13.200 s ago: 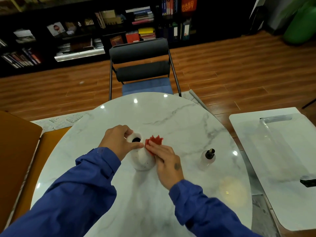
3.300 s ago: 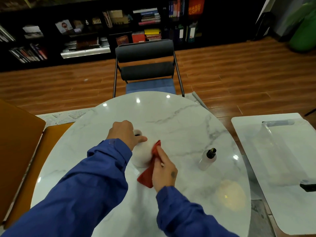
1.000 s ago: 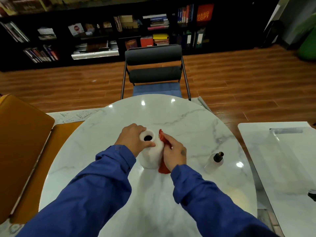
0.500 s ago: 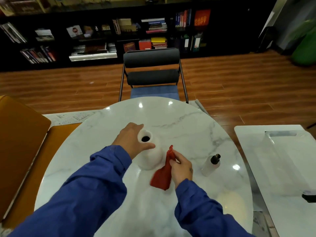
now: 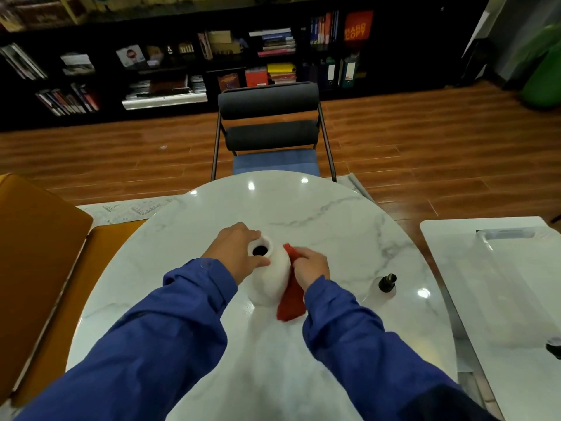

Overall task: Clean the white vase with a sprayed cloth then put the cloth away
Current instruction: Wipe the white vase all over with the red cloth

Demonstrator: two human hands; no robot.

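Head view: your left hand point(image 5: 236, 253) is on the white vase point(image 5: 270, 282). The fingers wrap round the far side of the neck and the thumb lies across the near side, just below the dark opening. It grips the vase. The vase stands upright on the round marble surface point(image 5: 318, 208), roughly mid-surface, slightly toward you.

Your right hand point(image 5: 312, 265) has its fingers curled round the red cloth point(image 5: 291, 302), bunching its top end and pressing it against the right flank of the vase. The upper tip of the cloth pokes out above the knuckles beside the vase's shoulder. The rest hangs down along the vase, and its lower end reaches the surface by the base. Both sleeves are blue.

The spray bottle point(image 5: 384, 287), clear with a black cap, stands upright on the same surface to the right of your right hand, apart from both cloth and vase.

Around the surface:
- A black chair point(image 5: 268, 117) with a blue seat sits at the far edge.
- A mustard chair point(image 5: 39, 253) sits at the left.
- A second white table point(image 5: 501, 284) sits at the right, with a clear tray-like piece on it that I can't make out in detail.
- A dark bookshelf point(image 5: 182, 56) runs along the back wall, over the wood floor point(image 5: 425, 147).
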